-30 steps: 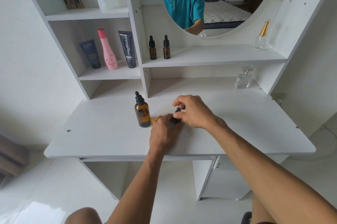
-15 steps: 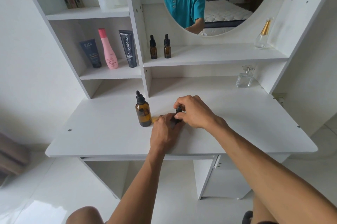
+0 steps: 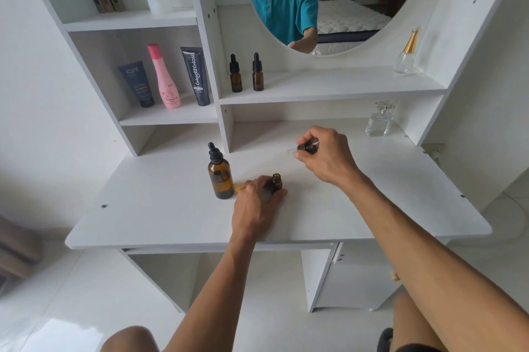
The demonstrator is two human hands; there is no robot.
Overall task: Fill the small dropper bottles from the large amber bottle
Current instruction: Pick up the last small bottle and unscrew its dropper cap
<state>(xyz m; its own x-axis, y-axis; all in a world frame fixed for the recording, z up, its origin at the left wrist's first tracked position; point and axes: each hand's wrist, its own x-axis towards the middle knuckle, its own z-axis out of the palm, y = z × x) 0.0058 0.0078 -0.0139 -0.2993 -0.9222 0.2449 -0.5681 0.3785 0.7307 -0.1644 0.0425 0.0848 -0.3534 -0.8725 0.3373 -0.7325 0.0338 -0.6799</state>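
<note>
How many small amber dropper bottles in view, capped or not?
3. Two capped small bottles stand side by side on the middle shelf. One uncapped small bottle stands on the desk in the left hand's grip. None seems hidden.

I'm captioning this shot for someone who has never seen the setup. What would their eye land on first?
Probably the two hands at the middle of the white desk: the left hand grips an uncapped small amber bottle, while the right hand holds its dropper cap off to the right. Next, the large amber bottle, still capped, standing just left of them. Behind, the round mirror reflects the person.
</note>
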